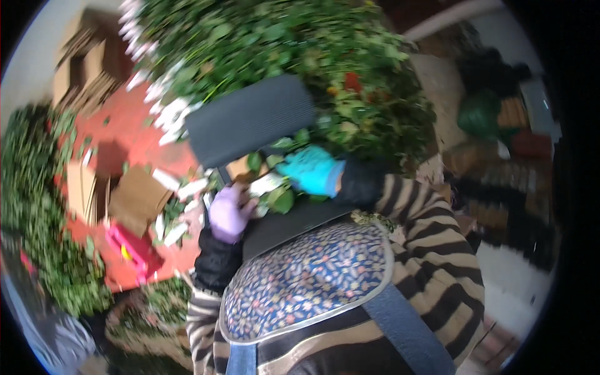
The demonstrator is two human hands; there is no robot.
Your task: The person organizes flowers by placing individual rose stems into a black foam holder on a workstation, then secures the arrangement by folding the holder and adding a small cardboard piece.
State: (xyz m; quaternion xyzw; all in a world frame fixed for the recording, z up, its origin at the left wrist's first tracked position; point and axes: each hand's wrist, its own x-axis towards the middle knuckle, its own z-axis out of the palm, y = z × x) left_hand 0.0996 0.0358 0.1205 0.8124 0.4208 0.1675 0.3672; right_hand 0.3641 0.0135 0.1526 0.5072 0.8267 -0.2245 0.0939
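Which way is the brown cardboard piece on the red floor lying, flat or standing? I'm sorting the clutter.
Flat, it seems: the brown cardboard piece shows its broad face upward on the red floor, beside white paper strips. The blur hides its edges.

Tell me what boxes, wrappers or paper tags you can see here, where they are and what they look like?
Cardboard boxes: upper left corner, brown, stacked, some open.
Flat cardboard pieces: on the red floor, left of the left hand, brown.
Pink package: on the floor below the cardboard, bright pink with a yellow spot.
White paper strips: scattered beside the leafy pile, small and white.
White wrapper: between the left hand and right hand; blurred.
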